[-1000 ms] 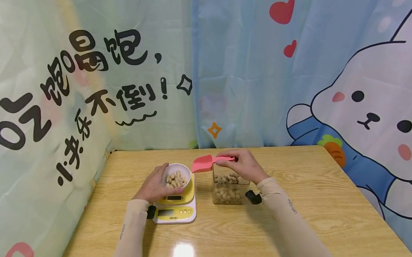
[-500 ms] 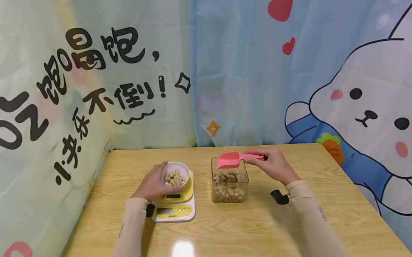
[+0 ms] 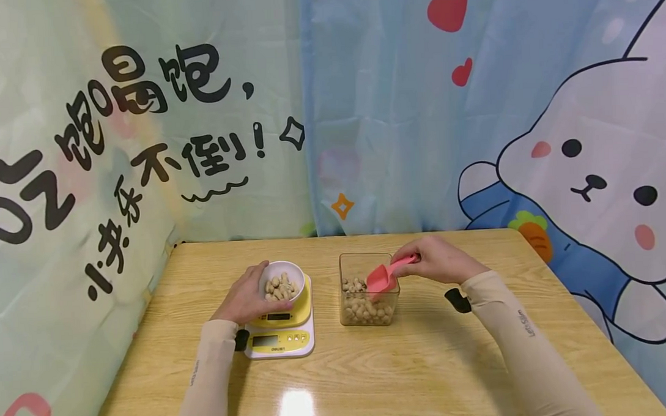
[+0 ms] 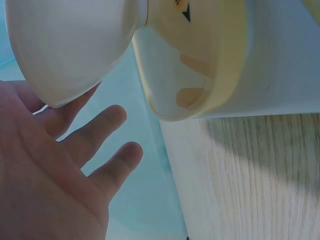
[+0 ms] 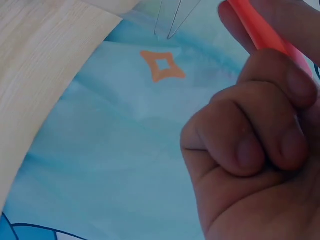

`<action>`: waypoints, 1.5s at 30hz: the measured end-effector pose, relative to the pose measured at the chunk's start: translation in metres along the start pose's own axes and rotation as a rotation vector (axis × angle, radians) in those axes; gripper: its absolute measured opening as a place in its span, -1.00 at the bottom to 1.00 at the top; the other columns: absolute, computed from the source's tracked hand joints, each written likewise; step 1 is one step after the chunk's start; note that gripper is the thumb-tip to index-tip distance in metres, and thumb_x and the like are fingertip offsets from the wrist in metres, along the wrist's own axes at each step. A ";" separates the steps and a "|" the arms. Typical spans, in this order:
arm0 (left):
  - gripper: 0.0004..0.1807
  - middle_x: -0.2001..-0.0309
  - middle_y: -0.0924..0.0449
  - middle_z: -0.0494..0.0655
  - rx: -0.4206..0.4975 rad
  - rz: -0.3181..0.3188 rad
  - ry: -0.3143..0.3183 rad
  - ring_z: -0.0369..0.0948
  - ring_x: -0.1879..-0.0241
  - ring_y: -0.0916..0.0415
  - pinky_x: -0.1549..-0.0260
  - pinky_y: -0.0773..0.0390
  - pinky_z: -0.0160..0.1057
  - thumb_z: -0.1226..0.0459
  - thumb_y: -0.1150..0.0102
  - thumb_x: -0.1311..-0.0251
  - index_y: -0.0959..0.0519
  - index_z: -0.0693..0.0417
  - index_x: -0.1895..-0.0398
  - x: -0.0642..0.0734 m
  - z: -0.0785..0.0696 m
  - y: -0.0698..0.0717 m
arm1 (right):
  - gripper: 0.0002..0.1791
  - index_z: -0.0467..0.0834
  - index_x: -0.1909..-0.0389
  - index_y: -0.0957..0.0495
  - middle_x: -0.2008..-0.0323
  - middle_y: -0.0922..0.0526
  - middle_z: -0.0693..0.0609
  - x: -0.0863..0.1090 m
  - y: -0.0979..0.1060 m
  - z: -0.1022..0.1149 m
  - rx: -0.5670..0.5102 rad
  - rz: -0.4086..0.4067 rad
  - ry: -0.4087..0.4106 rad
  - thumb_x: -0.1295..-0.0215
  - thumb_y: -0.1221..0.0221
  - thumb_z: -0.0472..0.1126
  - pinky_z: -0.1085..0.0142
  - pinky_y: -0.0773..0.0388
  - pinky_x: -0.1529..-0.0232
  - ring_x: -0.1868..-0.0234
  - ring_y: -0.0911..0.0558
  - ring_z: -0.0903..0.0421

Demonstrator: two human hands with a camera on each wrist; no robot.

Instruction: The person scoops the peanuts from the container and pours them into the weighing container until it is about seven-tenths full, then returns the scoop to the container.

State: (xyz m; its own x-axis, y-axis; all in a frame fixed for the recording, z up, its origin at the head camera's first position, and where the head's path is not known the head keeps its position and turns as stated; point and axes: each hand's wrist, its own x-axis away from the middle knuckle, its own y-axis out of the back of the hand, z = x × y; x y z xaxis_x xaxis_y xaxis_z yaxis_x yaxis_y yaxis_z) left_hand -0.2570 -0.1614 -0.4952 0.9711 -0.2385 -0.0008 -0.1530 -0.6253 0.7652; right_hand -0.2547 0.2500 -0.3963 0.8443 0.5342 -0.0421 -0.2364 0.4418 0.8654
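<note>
My left hand (image 3: 247, 297) grips a small white bowl (image 3: 298, 276), thumb on its near side and fingers round the far side. Unshelled peanuts (image 3: 281, 287) lie in the bowl, which is over the platform of a yellow and white kitchen scale (image 3: 279, 342). In the left wrist view, outstretched fingers (image 4: 102, 127) show beside the bowl's underside. My right hand (image 3: 436, 258) pinches the handle of a pink scoop (image 3: 381, 278), other fingers curled into the palm. The scoop's blade points down inside a clear square container (image 3: 362, 267), at the peanuts (image 3: 368, 311) there.
The container stands to the right of the scale on a wooden table (image 3: 361, 378). A printed curtain (image 3: 374, 139) hangs along the table's back edge and left side. Black wrist mounts (image 3: 457, 300) sit under both wrists.
My right hand has carried the scoop rightwards, from between bowl and container to over the container, then tilted it down into it. The left hand and bowl have stayed put.
</note>
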 end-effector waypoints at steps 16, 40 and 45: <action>0.40 -0.51 -0.15 0.19 -0.076 -0.023 -0.062 0.14 -0.42 -0.22 -0.33 -0.30 0.18 -0.32 -0.52 0.19 0.00 0.09 -0.63 -0.003 -0.012 0.004 | -0.90 0.01 0.23 -0.77 0.42 -0.66 0.23 -0.003 -0.005 0.003 -0.002 0.093 0.057 -0.31 -0.37 -0.08 0.35 -0.40 0.47 0.50 -0.41 0.22; 0.40 -0.58 -0.06 -0.03 -0.117 0.182 -0.311 -0.03 -0.54 -0.03 -0.44 -0.16 0.02 -0.42 -0.39 0.10 0.14 0.00 -0.66 -0.029 -0.109 -0.055 | -0.94 0.02 0.27 -0.77 0.41 -0.66 0.25 -0.006 -0.004 0.010 0.049 0.116 0.051 -0.30 -0.38 -0.10 0.33 -0.47 0.43 0.47 -0.48 0.23; 0.37 -0.50 -0.24 -0.09 -0.074 0.164 -0.325 -0.05 -0.47 -0.20 -0.37 -0.30 0.00 -0.38 -0.40 0.06 0.11 0.02 -0.66 -0.033 -0.108 -0.060 | -0.92 0.00 0.26 -0.78 0.38 -0.68 0.25 -0.006 -0.004 0.013 0.053 0.123 0.066 -0.29 -0.38 -0.11 0.32 -0.56 0.37 0.43 -0.56 0.26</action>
State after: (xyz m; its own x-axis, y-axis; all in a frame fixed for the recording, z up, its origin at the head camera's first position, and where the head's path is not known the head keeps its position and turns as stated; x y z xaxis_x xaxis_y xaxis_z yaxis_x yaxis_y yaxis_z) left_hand -0.2599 -0.0356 -0.4711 0.8241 -0.5622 -0.0692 -0.2767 -0.5061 0.8169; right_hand -0.2524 0.2358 -0.3929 0.7768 0.6288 0.0353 -0.3093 0.3322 0.8911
